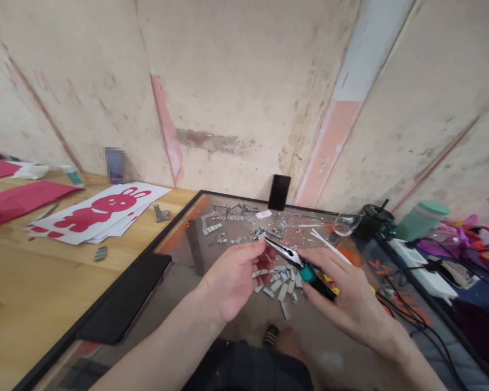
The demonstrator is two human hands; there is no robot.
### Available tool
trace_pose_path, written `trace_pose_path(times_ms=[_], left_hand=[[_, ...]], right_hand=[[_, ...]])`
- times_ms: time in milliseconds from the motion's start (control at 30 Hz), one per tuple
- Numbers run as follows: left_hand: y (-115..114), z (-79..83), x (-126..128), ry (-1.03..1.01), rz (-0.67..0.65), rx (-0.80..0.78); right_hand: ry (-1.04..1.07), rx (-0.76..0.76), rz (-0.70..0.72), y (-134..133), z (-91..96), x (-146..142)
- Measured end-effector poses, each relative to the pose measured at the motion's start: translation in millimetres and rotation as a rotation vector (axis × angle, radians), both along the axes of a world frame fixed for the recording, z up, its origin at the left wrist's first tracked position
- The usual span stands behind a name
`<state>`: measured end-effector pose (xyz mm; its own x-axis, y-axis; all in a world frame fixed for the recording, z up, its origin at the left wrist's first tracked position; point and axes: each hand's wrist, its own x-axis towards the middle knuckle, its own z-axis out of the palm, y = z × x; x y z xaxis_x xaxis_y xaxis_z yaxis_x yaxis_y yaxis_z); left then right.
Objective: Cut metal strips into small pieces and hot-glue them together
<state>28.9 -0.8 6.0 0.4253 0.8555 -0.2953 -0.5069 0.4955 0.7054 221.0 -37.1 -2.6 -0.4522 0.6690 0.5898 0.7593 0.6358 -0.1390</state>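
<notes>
My right hand (346, 288) is wrapped round the needle-nose pliers (307, 272), which have a teal and black handle. Their metal jaws point left, to the fingertips of my left hand (234, 274). The fingers of that hand are closed in a pinch at the jaw tips; whatever lies between them is too small and hidden to make out. Below the pliers, flat grey metal pieces (283, 288) lie in a loose heap on the glass tabletop (199, 326). Behind my hands, more small grey pieces (228, 212) are scattered, some joined into angled shapes.
A black phone (126, 298) lies at the glass table's left edge; another phone (279, 191) leans on the wall. Rabbit-print paper sheets (106, 209) cover part of the wooden table (36, 304). On the right are a clear glass (348, 222), a power strip (424, 271) and cables (427, 331).
</notes>
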Motion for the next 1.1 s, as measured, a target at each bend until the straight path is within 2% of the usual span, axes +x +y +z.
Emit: trace_pose_path(times_ms=[167,467,600,800,1100], left_hand=[[-0.2,-6.6,-0.5,-0.056,-0.032,0.080],[-2.9,0.1,3.5,-0.120,-0.039,-0.218],[-0.9,-0.5,2.3,-0.107,-0.053,-0.196],[0.2,-2.3,1.3,-0.136,-0.172,-0.190],[-4.0,0.4,6.7,-0.237,-0.001,-0.301]], right_hand=[[0.005,-0.030,-0.015,0.9,-1.4,1.7],[0.015,-0.083,-0.004,0.5,1.7,1.2],[0.016,-0.088,0.014,-0.1,4.0,-0.2],[0.001,-0.109,0.002,-1.7,4.5,1.9],[0.033,-0.102,0.003,1.2,2.3,-3.1]])
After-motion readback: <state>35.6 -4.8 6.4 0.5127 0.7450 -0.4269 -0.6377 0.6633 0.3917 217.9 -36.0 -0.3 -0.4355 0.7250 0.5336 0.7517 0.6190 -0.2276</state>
